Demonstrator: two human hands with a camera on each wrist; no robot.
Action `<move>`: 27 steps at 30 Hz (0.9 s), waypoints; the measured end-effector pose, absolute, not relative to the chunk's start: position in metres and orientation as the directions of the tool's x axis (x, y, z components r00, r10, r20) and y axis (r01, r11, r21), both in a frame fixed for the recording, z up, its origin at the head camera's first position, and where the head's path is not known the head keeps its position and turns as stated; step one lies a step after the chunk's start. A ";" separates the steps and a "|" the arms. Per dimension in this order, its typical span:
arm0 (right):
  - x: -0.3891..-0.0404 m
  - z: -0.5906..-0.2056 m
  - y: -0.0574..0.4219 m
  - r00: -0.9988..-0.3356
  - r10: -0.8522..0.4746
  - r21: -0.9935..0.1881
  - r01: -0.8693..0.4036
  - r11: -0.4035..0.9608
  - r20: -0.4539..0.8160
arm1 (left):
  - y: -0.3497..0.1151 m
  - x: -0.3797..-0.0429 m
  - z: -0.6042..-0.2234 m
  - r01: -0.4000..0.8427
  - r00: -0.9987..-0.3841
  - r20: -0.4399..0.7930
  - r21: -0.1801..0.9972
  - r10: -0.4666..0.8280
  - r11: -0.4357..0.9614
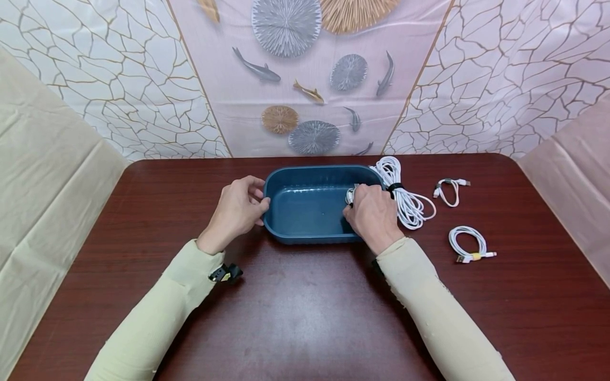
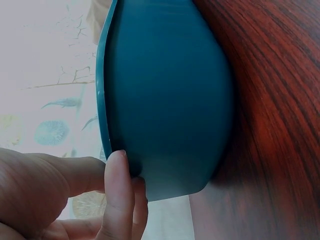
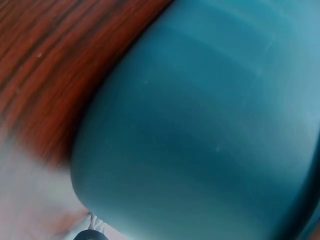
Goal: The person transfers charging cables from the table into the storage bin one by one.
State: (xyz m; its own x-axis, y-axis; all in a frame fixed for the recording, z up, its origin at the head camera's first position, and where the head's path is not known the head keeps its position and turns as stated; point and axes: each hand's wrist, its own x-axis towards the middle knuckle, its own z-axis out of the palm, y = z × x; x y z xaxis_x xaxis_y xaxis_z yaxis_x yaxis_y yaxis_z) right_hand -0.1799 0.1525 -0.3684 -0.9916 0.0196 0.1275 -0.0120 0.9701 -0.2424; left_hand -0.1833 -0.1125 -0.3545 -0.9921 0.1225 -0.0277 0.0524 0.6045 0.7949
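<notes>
A dark blue oblong plastic basin [image 1: 312,239] stands near the back of the table. At its left end my left hand [image 1: 238,209] pinches the rim between thumb and fingers; the left wrist view shows the fingertips [image 2: 119,170] against the basin's outer wall. Over the right end of the basin, my right hand [image 1: 374,214] is lowered with its fingers curled round a white cable [image 1: 350,196]. Most of that cable is hidden behind the fingers. Only the basin's outer side [image 3: 190,125] fills the right wrist view, and the right hand's grip is out of sight there.
Just right of the basin lies a thick white cable bundle [image 1: 410,206] with a black strap. Farther right are a short white cable [image 1: 448,193] and a coiled white cable [image 1: 469,243] with a yellow tie. A patterned cloth [image 1: 305,79] hangs behind the dark red table [image 1: 295,317].
</notes>
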 end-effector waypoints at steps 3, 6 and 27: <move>-0.180 -0.368 0.153 -0.990 0.015 -0.243 -0.019 0.970 0.137 | -0.113 -0.183 -0.354 0.052 -0.992 -0.030 0.795 0.125 0.604; -0.180 -0.368 0.153 -0.989 0.011 -0.237 -0.025 0.971 0.150 | -0.113 -0.183 -0.354 0.051 -0.991 -0.033 0.797 0.127 0.602; -0.176 -0.364 0.150 -0.978 0.024 -0.177 -0.013 0.984 0.207 | -0.112 -0.183 -0.353 0.051 -0.991 -0.033 0.794 0.128 0.606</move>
